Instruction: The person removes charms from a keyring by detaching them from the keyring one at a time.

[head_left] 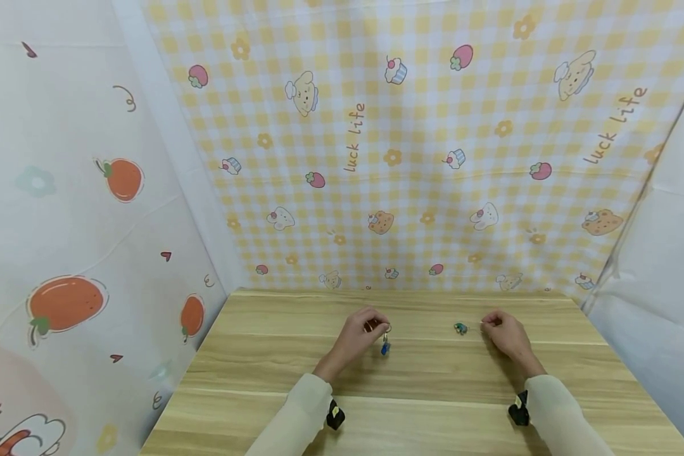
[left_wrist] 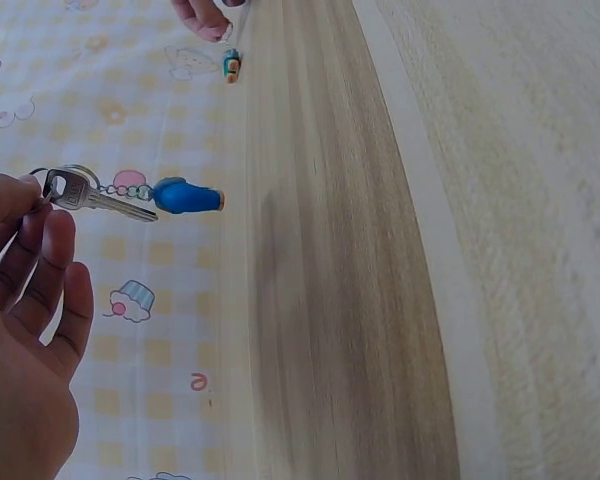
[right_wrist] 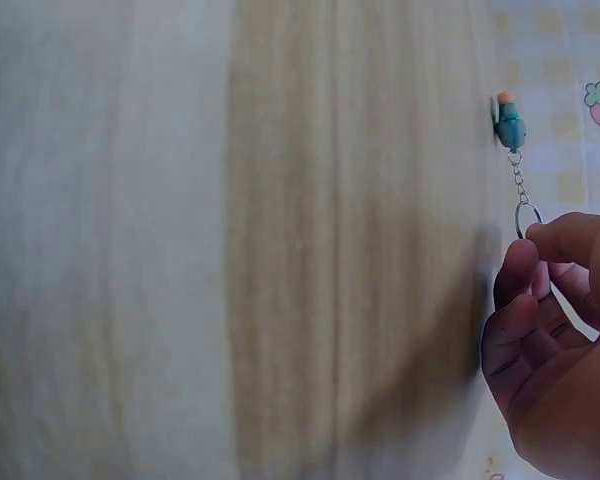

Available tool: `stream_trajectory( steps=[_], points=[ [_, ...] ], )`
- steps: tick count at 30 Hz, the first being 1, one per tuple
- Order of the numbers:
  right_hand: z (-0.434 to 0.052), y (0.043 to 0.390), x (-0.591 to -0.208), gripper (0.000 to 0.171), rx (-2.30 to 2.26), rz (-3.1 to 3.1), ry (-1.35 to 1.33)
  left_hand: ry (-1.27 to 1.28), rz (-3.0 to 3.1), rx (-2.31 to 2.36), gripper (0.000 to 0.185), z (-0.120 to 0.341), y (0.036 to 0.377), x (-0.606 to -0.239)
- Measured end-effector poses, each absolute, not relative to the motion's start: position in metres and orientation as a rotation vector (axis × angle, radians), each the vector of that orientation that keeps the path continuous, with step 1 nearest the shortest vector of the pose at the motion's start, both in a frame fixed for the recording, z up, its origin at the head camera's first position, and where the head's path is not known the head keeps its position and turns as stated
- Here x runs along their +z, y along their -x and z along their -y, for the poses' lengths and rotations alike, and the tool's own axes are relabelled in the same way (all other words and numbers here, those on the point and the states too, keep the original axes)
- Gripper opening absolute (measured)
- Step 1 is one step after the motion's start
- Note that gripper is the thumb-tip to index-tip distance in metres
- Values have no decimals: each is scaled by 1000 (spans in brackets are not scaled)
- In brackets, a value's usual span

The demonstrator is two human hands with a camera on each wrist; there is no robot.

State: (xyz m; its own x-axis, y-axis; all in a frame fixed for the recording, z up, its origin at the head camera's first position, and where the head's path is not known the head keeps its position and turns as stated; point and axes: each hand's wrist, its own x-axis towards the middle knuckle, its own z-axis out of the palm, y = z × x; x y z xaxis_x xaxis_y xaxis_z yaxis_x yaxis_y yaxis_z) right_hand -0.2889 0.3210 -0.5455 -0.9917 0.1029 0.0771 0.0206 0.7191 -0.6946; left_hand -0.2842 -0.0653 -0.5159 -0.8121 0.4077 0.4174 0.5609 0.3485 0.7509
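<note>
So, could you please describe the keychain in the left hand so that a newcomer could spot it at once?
Start at the wooden table before the yellow checked backdrop. The left hand holds up a keychain above the table's middle. Unlike the teal keychain by the right hand, it carries a silver key and a bright blue charm.

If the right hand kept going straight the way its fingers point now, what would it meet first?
The right hand pinches a key ring, fingers pointing toward the left hand. First in line would probably be the teal charm on that ring's chain, lying on the wooden table; depth is unclear.
</note>
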Motion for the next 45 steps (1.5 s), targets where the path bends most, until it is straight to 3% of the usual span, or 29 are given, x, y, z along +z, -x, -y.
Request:
stream_trajectory(
  steps=[31, 45],
  points=[
    [-308, 291, -544, 22, 1197, 2796, 59, 866, 2425, -1504, 8, 66, 283, -515],
    [-223, 285, -515, 17, 1461, 2704, -439, 871, 2412, -1511, 9, 62, 285, -517]
  ],
)
